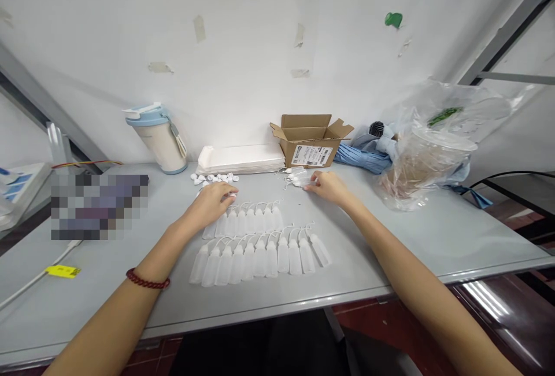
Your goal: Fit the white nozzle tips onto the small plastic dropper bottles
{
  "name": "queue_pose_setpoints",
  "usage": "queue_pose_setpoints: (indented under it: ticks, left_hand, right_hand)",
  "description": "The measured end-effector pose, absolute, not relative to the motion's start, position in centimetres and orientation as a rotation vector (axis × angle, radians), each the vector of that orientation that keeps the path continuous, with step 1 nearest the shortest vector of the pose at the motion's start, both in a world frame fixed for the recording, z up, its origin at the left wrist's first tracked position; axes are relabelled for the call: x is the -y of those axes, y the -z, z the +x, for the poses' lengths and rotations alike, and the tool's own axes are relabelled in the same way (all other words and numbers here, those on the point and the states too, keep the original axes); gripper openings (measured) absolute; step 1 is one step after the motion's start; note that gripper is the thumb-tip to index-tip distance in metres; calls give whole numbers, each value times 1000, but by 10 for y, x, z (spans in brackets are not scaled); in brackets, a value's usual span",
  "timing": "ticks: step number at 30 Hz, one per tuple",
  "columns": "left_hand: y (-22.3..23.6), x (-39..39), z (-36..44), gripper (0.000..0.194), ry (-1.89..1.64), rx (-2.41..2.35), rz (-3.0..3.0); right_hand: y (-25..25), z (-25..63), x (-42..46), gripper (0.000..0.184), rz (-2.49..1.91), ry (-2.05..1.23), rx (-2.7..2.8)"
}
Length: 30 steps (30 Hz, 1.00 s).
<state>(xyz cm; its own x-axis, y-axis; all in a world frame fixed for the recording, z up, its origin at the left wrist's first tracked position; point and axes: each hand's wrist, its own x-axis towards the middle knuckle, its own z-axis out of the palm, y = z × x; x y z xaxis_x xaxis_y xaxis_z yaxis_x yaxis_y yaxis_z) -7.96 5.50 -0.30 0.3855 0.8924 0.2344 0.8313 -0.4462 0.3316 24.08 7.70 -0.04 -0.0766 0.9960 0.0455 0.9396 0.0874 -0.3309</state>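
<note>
Right hand (328, 186) has its fingers bunched at the loose bottles (299, 177) by the open cardboard box (307, 143), left hand (213, 205) is curled near the white caps (215, 179), can't tell if either's gripping anything, and two bottle rows (259, 260) lie on the tabletop (347, 275) between the forearms.

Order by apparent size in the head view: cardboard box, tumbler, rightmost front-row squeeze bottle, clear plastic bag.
1. Clear plastic bag
2. Cardboard box and tumbler: too close to rank
3. Rightmost front-row squeeze bottle
</note>
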Motion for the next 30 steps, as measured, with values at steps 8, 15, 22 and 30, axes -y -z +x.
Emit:
queue_pose_setpoints:
  ticks: [8, 15, 22, 30]
  left_hand:
    - [0, -50, -75, 30, -714, -1535, 2413]
    - [-5, -45, -71, 29, -808, -1532, 2318]
    - [-15, -33, -59, 31, -996, -1489, 2119]
    - [-15, -25, -50, 18, -1029, -1331, 2074]
  right_hand:
    - [7, 233, -77, 36, -1960, -104, 2125]
    - [3, 228, -71, 38, -1965, 11, 2087]
    - [-14, 211, -52, 18, -1775, -249, 2033]
    - [-17, 177, -18, 20, -1422, -808, 2324]
